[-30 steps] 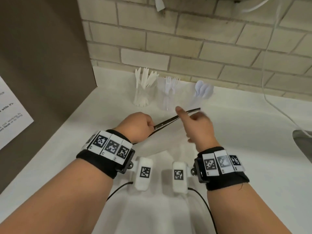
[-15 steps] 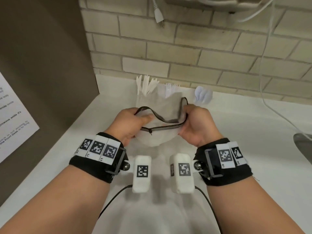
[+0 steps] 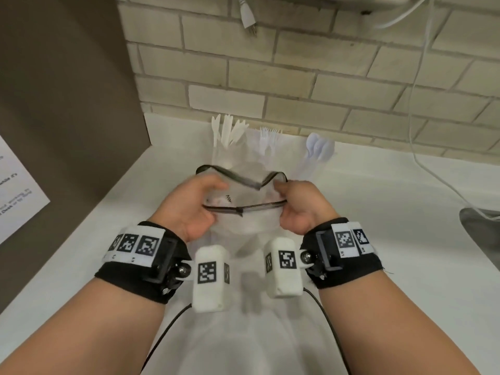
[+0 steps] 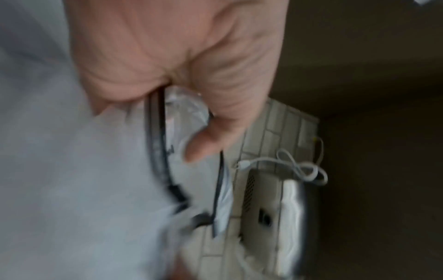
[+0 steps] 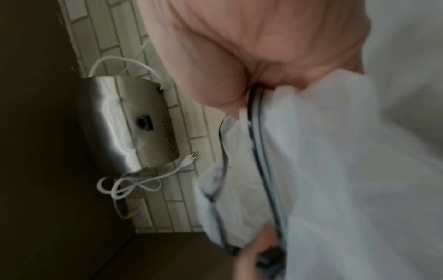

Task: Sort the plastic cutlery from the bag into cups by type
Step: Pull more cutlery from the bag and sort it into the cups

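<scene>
Bag [image 3: 244, 220] seemingly held open between left hand [image 3: 189, 207] and right hand [image 3: 303, 209].

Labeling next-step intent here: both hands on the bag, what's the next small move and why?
Probably look into the bag and confirm nothing remains. Left hand and right hand hold its dark-edged mouth open, and knives, forks and spoons already stand apart by the wall.
</scene>
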`<state>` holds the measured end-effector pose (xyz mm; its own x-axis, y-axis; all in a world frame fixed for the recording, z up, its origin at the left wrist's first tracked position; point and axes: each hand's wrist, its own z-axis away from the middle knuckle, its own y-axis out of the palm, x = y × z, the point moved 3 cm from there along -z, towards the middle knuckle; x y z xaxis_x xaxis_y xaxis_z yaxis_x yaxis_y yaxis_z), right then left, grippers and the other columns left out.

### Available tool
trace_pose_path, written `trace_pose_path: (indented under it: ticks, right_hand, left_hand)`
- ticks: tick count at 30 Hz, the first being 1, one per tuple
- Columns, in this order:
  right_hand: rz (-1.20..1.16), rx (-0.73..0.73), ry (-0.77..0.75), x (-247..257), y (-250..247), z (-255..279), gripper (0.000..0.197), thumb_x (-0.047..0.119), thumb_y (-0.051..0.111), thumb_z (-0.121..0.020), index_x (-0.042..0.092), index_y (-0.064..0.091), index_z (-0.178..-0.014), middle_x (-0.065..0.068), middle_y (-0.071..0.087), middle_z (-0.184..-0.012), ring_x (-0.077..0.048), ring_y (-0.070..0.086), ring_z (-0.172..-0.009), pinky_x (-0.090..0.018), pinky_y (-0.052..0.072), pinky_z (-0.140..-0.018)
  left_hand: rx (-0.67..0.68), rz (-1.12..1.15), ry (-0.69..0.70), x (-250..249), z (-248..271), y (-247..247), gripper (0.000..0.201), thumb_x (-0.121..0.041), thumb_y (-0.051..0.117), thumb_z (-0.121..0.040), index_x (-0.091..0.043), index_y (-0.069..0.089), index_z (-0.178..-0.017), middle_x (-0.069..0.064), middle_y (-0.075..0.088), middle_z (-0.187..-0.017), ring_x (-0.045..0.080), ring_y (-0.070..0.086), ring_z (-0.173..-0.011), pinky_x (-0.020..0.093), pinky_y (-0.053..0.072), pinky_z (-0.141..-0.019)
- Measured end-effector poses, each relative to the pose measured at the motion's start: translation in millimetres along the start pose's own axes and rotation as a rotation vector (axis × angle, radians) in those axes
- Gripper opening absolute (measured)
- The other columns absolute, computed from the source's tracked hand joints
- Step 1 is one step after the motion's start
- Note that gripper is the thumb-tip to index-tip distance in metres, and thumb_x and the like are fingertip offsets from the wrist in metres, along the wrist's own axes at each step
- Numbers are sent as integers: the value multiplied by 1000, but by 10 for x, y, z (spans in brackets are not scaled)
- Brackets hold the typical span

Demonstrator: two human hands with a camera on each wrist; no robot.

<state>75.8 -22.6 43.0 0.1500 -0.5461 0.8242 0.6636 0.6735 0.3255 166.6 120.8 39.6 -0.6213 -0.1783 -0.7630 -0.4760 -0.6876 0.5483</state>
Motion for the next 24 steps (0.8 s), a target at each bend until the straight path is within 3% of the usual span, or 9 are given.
trace_pose_path:
  ticks: [3, 8, 10, 12, 17, 19, 21, 23, 24]
  right_hand:
    - [-22, 179, -205, 144, 86, 59, 40, -2, 55, -86, 13, 57, -123, -10, 67, -95, -23, 65, -77, -33, 54, -71]
    - [722, 214, -496, 126, 126, 218, 42, -20, 52, -72, 16, 72, -82, 3, 66, -90, -11, 57, -83, -20, 46, -71]
    - [1134, 112, -485, 46, 116, 185, 44, -6, 61, -72, 21, 71, -106, -1, 61, -110, -15, 57, -102, -18, 47, -85]
    - [1410, 88, -430, -49, 125, 149, 67, 7, 64, -73, 30, 50, -135, -8, 47, -126, -25, 49, -117, -25, 43, -99]
    - [1627, 98, -417, -116, 204, 195, 76, -4, 47, -79, 26, 30, -147, -12, 48, -130, -31, 45, -120, -31, 40, -101]
    - [1649, 100, -445, -105, 195, 171, 77, -4, 48, -78, 26, 32, -147, -13, 52, -128, -33, 49, -118, -31, 43, -98]
    - [1725, 137, -496, -73, 197, 168, 76, -1, 52, -78, 27, 34, -146, -10, 56, -127, -31, 52, -116, -25, 42, -90]
    - [1778, 215, -514, -17, 219, 220, 77, -4, 51, -79, 28, 34, -147, -5, 56, -129, -27, 53, -116, -14, 33, -78]
    - [1788, 243, -507, 17, 237, 252, 76, -6, 50, -79, 28, 36, -146, -3, 57, -127, -24, 53, -115, -12, 31, -74]
  left_hand:
    - [-232, -213, 19, 75, -42, -94, 27, -9, 64, -85, -5, 67, -112, 16, 73, -104, 27, 72, -86, 47, 58, -80]
    - [-137, -15, -53, 60, -12, -58, 33, -3, 43, -95, 5, 58, -123, 23, 64, -121, 33, 63, -106, 46, 51, -93]
    - [-63, 44, -89, 92, 38, -12, 38, 4, 37, -90, 13, 54, -123, 28, 57, -128, 35, 61, -105, 44, 50, -94]
    - [-14, 129, -138, 130, 92, 6, 42, -3, 37, -85, 11, 57, -119, 27, 60, -122, 35, 64, -96, 45, 49, -93]
    - [112, 153, -194, 110, 245, 46, 44, -30, 50, -76, -5, 73, -103, 15, 70, -104, 32, 64, -94, 41, 46, -90]
    - [-14, -62, -9, 35, 226, -28, 31, -35, 61, -75, -23, 70, -102, 5, 70, -100, 23, 58, -96, 34, 45, -79]
    - [-204, -481, 411, -135, 270, -93, 47, -38, 71, -67, -46, 54, -110, -2, 54, -125, 15, 47, -118, 27, 42, -94]
    - [-131, -910, 766, -262, 336, 3, 46, -45, 69, -62, -54, 53, -104, -3, 32, -143, 11, 26, -137, 16, 27, -109]
    - [-56, -1092, 798, -282, 334, 74, 33, -49, 66, -64, -52, 61, -96, -7, 28, -148, 9, 19, -141, 18, 23, -113]
